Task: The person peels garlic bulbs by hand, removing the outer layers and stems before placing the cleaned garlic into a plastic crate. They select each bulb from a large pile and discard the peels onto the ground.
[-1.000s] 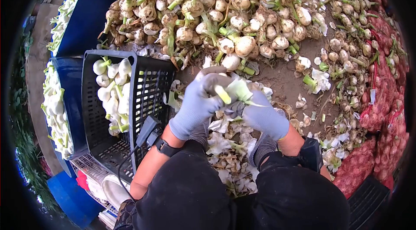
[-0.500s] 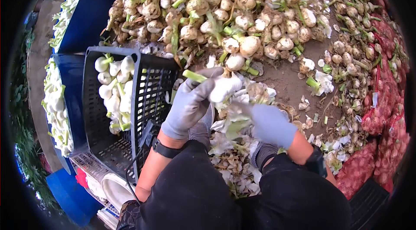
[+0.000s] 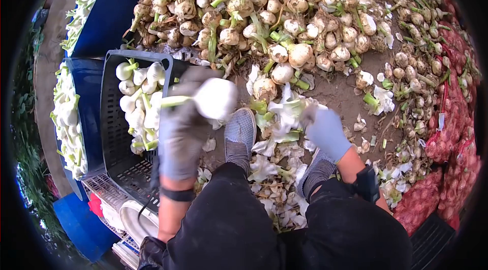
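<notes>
My left hand (image 3: 183, 132), in a grey glove and smeared by motion, grips a peeled white garlic bulb (image 3: 216, 98) whose cut green stem (image 3: 175, 101) points left. Hand and bulb overlap the right rim of a black plastic crate (image 3: 133, 56). Inside that crate lie several clean garlic bulbs (image 3: 136, 115) with short stems. To the right, my gloved right hand (image 3: 324, 132) is above the ground with its fingers drawn together; I cannot tell what they hold. White garlic skins (image 3: 288, 112) are just left of its fingertips.
A large heap of unpeeled garlic (image 3: 254, 10) spreads ahead. Blue containers (image 3: 84, 110) full of clean bulbs stand left of the crate. Red mesh sacks (image 3: 455, 168) line the right side. Skins (image 3: 277, 183) litter the ground between my shoes (image 3: 240, 127).
My left hand has moved left toward the crate with the garlic bulb, away from my right hand. The right hand has shifted slightly, and white skins now show beside its fingertips.
</notes>
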Demonstrator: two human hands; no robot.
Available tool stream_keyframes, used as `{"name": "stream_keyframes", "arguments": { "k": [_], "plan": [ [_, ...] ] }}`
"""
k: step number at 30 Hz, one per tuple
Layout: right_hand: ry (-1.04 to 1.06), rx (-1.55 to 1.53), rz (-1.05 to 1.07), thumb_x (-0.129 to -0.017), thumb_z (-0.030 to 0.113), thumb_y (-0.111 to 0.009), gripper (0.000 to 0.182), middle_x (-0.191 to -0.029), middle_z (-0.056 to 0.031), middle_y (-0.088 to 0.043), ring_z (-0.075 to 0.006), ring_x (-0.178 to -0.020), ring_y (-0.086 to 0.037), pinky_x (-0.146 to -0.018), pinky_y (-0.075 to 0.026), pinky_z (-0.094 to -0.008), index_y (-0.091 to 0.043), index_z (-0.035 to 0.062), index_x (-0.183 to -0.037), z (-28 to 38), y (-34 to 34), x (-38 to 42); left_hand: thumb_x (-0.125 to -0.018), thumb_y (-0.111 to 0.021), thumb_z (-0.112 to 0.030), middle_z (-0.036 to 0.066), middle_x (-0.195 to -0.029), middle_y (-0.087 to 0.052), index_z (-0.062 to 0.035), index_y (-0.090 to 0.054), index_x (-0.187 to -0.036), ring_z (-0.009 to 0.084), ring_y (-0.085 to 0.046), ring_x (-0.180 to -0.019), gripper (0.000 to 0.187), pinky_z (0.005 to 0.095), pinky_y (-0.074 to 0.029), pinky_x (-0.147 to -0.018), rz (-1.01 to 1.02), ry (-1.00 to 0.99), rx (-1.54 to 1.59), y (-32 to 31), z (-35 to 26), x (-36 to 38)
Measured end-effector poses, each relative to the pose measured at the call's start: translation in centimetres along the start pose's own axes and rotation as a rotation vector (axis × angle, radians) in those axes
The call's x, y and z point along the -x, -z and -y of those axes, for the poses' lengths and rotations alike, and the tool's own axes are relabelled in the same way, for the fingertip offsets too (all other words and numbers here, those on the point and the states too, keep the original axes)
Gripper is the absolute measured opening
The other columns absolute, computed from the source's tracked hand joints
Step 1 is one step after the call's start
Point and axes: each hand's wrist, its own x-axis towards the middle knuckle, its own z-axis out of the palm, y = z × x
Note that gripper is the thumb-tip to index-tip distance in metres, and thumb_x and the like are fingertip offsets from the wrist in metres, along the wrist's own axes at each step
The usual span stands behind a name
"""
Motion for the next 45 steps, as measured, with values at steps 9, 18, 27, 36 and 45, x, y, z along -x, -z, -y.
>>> {"name": "stream_keyframes", "arguments": {
  "k": [9, 18, 27, 36, 45],
  "plan": [
    [0.464, -0.103, -0.095, -0.093, 0.041, -0.06, 0.058, -0.122, -0.0214, -0.061, -0.0345, -0.104, -0.063, -0.091, -0.051, -0.0418, -0.047, 0.0095, -0.14, 5.1, 1.3, -0.2, -0.086, -0.066, 0.0, 0.01, -0.126, -0.06, 0.0001, -0.057, -0.128, 0.0173, -0.058, -0.113, 0.044, 0.0308, -0.045, -0.097, 0.109, -0.005, -0.776, -2.8, -4.2, 1.6],
    [0.384, -1.477, 0.477, -0.098, 0.055, -0.048, 0.073, -0.13, -0.0071, -0.055, -0.0154, -0.118, -0.055, -0.102, -0.043, -0.0325, -0.039, -0.0016, -0.142, 5.7, -0.1, -1.1, -0.087, -0.069, 0.0, 0.005, -0.093, -0.069, 0.0015, -0.067, -0.105, 0.0094, -0.065, -0.086, 0.019, 0.0246, -0.055, -0.077, 0.334, 0.43, -0.44, -6.8, 4.1, -2.4],
    [0.29, -1.479, 0.513, -0.086, 0.074, -0.046, 0.08, -0.127, -0.0057, -0.049, -0.0186, -0.117, -0.051, -0.102, -0.045, -0.0405, -0.05, 0.0063, -0.129, 6.1, 0.9, 0.3, -0.078, -0.068, 0.0, 0.013, -0.087, -0.065, -0.0064, -0.065, -0.096, 0.034, -0.064, -0.076, 0.019, 0.0376, -0.052, -0.066, 0.714, -0.33, -1.106, -6.9, 5.3, -3.6],
    [0.442, 0.196, -0.189, -0.077, 0.011, -0.062, 0.067, -0.103, -0.0133, -0.066, -0.0288, -0.09, -0.066, -0.077, -0.053, -0.0418, -0.047, 0.0177, -0.142, 4.0, -0.7, -3.9, -0.086, -0.075, -0.016, 0.003, -0.073, -0.062, 0.0, -0.067, -0.088, 0.0078, -0.056, -0.06, 0.018, 0.0241, -0.047, -0.052, -0.019, 0.119, -1.012, 4.6, 4.8, -6.0],
    [0.122, -1.037, 0.127, -0.095, 0.006, -0.055, 0.021, -0.092, -0.0025, -0.065, -0.0162, -0.086, -0.065, -0.07, -0.054, -0.0278, -0.062, 0.0009, -0.114, 3.1, -3.9, -7.6, -0.072, -0.08, 0.001, 0.009, -0.133, -0.052, -0.0039, -0.041, -0.144, 0.0138, -0.052, -0.119, 0.082, 0.0284, -0.05, -0.095, 0.258, 0.19, -0.75, 3.1, 8.6, -3.1]
  ]
}}
